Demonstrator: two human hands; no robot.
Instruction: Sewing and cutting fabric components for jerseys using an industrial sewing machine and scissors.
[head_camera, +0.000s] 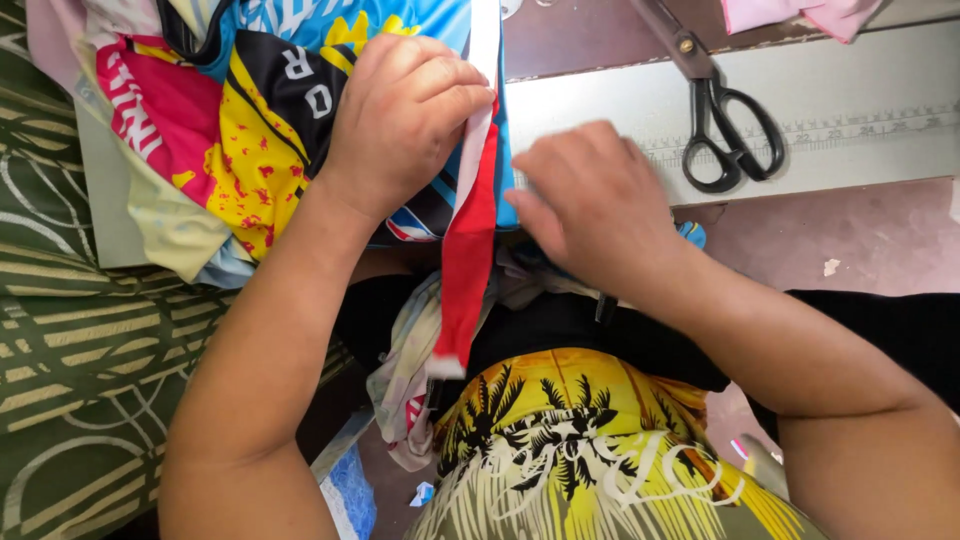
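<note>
My left hand (400, 110) rests on a pile of bright printed fabric (230, 120) and pinches a narrow red and white fabric strip (470, 250) that hangs down off the table edge toward my lap. My right hand (590, 205) lies just right of the strip, knuckles up, fingers curled down onto fabric at the grey table's (880, 90) edge. Whether it grips anything is hidden under the hand.
Black-handled scissors (725, 120) lie on the grey table with a printed ruler strip (830, 135), right of my hands. Pink cloth (810, 15) sits at the far edge. Green patterned fabric (70, 340) fills the left. More fabric scraps (410, 370) hang at my lap.
</note>
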